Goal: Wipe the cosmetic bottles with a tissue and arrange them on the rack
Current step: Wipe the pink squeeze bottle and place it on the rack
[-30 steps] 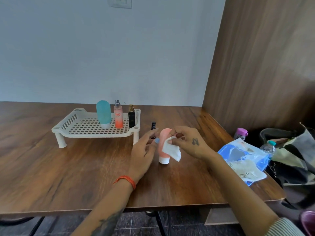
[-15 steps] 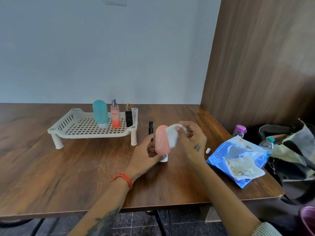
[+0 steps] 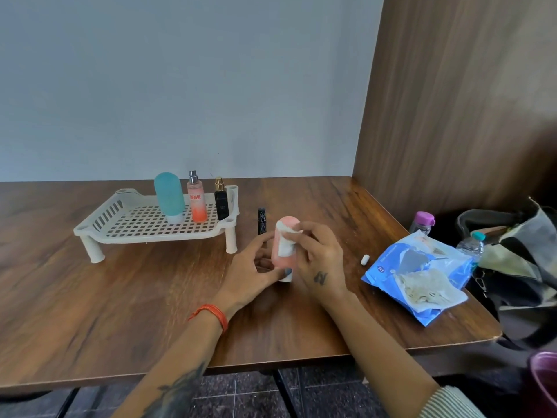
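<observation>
Left hand [image 3: 256, 267] is gripping the soft-looking, rounded pink squeeze bottle [image 3: 278, 260] low down — steadiest there — while right hand [image 3: 313, 254] is pinching a white tissue [image 3: 284, 241] against it.

Left hand [image 3: 251, 274] reaches in low, fingers curled around something upright; right hand [image 3: 318, 260] pinches up top, both forearms angled inward.

Right hand [image 3: 319, 260] presses tissue [image 3: 285, 242] on pink bottle [image 3: 280, 260], left hand [image 3: 250, 276] steadying.
</observation>
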Available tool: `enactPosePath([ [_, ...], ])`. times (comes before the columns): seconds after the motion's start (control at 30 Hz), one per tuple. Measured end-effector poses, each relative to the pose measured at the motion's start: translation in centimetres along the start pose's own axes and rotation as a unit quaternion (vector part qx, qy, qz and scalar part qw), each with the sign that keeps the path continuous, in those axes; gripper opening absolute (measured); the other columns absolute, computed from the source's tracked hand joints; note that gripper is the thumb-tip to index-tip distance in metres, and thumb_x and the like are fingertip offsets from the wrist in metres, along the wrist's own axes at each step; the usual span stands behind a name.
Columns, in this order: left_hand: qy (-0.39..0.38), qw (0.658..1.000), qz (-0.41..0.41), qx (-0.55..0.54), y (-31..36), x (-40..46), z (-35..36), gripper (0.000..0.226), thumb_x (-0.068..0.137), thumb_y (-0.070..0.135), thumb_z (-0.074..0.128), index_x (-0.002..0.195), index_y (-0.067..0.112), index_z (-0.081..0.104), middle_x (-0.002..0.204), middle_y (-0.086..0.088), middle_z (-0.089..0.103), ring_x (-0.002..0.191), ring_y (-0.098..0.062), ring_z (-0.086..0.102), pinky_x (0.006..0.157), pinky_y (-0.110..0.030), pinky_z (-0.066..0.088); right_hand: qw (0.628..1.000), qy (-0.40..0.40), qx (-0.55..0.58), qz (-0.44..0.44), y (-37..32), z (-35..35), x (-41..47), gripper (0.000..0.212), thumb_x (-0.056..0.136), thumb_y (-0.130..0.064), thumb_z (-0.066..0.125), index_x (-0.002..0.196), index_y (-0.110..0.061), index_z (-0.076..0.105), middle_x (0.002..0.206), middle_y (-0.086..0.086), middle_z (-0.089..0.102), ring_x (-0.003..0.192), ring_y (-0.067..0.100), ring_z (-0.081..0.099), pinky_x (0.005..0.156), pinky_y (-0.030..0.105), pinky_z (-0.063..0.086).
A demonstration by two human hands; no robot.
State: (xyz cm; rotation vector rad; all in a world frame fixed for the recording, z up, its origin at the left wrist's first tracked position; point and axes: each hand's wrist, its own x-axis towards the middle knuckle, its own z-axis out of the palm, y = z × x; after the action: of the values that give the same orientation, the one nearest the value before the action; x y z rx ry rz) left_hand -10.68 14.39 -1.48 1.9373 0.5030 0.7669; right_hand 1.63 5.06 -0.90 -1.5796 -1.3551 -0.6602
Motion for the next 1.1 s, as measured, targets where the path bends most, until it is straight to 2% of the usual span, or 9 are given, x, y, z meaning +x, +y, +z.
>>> enactPosePath([
  [0.07, -0.001, 1.0, 0.001, 0.007, 0.0, 0.0, 0.0, 0.066, 0.071, 0.022, 0.08, 0.125, 0.034, 0.044, 0.108, 0.003, 0.064, 0.089, -0.01, 0.066, 0.077, -0.016, 0.054, 1.0, 0.007, 0.0, 0.025, 0.2, -0.1, 0.0, 0.024, 0.074, -0.003, 0.066, 0.098, -0.007, 0.072, 0.102, 0.012, 0.064, 0.092, 0.021, 0.06, 0.076, 0.025, 0.053],
  [0.27, 0.005, 1.0, 0.018, -0.005, 0.4, -0.4, -0.1, 0.064, 0.07, 0.0, 0.075, 0.123, 0.027, 0.048, 0.11, 0.007, 0.06, 0.092, -0.005, 0.062, 0.072, -0.014, 0.052, 0.991, -0.096, 0.016, -0.095, -2.0, -0.5, -1.3, 0.027, 0.071, -0.006, 0.049, 0.082, -0.009, 0.073, 0.091, 0.005, 0.064, 0.082, 0.019, 0.053, 0.069, 0.022, 0.046],
  [0.4, 0.004, 1.0, 0.006, -0.005, 0.7, -0.5, -0.1, 0.062, 0.07, 0.01, 0.079, 0.12, 0.028, 0.047, 0.099, 0.003, 0.064, 0.079, -0.004, 0.064, 0.068, -0.015, 0.053, 0.998, -0.031, -0.017, -0.049, -1.3, -0.1, -0.2, 0.024, 0.067, 0.001, 0.069, 0.088, -0.009, 0.073, 0.095, 0.011, 0.065, 0.088, 0.019, 0.054, 0.071, 0.021, 0.048],
  [0.5, 0.008, 1.0, -0.004, 0.007, 0.6, -0.4, -0.1, 0.068, 0.069, 0.019, 0.081, 0.125, 0.03, 0.045, 0.101, 0.003, 0.064, 0.083, -0.013, 0.065, 0.072, -0.017, 0.055, 0.999, 0.036, -0.022, 0.021, -1.2, 0.0, 0.8, 0.021, 0.075, -0.01, 0.064, 0.095, -0.007, 0.073, 0.1, 0.015, 0.064, 0.089, 0.024, 0.059, 0.073, 0.02, 0.046],
  [0.7, -0.003, 1.0, 0.003, -0.006, 0.5, -0.3, -0.2, 0.06, 0.072, 0.003, 0.074, 0.12, 0.028, 0.049, 0.096, 0.001, 0.065, 0.085, -0.012, 0.064, 0.071, -0.018, 0.053, 0.995, -0.066, -0.028, -0.063, -2.1, -0.1, -1.1, 0.01, 0.08, -0.017, 0.065, 0.085, -0.01, 0.072, 0.096, 0.007, 0.061, 0.087, 0.019, 0.054, 0.073, 0.021, 0.045],
  [0.8, -0.002, 1.0, 0.008, -0.013, 0.6, -0.4, -0.1, 0.057, 0.073, 0.007, 0.076, 0.118, 0.028, 0.05, 0.092, 0.001, 0.065, 0.075, -0.002, 0.063, 0.068, -0.015, 0.052, 0.996, -0.051, -0.025, -0.07, -1.7, 0.0, -0.4, 0.009, 0.072, -0.003, 0.074, 0.079, -0.008, 0.07, 0.089, 0.007, 0.062, 0.078, 0.022, 0.056, 0.07, 0.02, 0.042],
  [0.87, -0.005, 1.0, 0.003, -0.013, 0.6, -0.4, -0.1, 0.058, 0.071, 0.012, 0.079, 0.116, 0.035, 0.05, 0.094, -0.001, 0.065, 0.077, -0.008, 0.064, 0.071, -0.019, 0.054, 0.999, -0.01, -0.021, -0.038, -1.6, 0.2, 0.6, 0.01, 0.072, -0.001, 0.073, 0.079, -0.007, 0.071, 0.089, 0.009, 0.064, 0.08, 0.021, 0.058, 0.071, 0.016, 0.04],
  [1.0, -0.01, 1.0, 0.008, 0.014, 0.4, -0.2, -0.2, 0.067, 0.067, 0.018, 0.082, 0.119, 0.041, 0.045, 0.099, 0.005, 0.064, 0.081, -0.009, 0.065, 0.073, -0.017, 0.054, 0.986, 0.097, 0.024, 0.131, -1.5, 0.7, 2.9, 0.012, 0.076, -0.007, 0.071, 0.088, -0.008, 0.07, 0.094, 0.007, 0.067, 0.083, 0.016, 0.061, 0.072, 0.005, 0.036],
  [1.1, -0.008, 1.0, 0.008, 0.017, 0.2, -0.1, -0.2, 0.069, 0.068, 0.019, 0.081, 0.125, 0.036, 0.045, 0.1, 0.004, 0.065, 0.082, -0.009, 0.065, 0.075, -0.019, 0.054, 0.991, 0.071, 0.015, 0.108, -1.4, 0.6, 1.4, 0.017, 0.078, -0.006, 0.068, 0.095, -0.009, 0.068, 0.096, 0.006, 0.065, 0.085, 0.013, 0.058, 0.072, 0.014, 0.044],
])
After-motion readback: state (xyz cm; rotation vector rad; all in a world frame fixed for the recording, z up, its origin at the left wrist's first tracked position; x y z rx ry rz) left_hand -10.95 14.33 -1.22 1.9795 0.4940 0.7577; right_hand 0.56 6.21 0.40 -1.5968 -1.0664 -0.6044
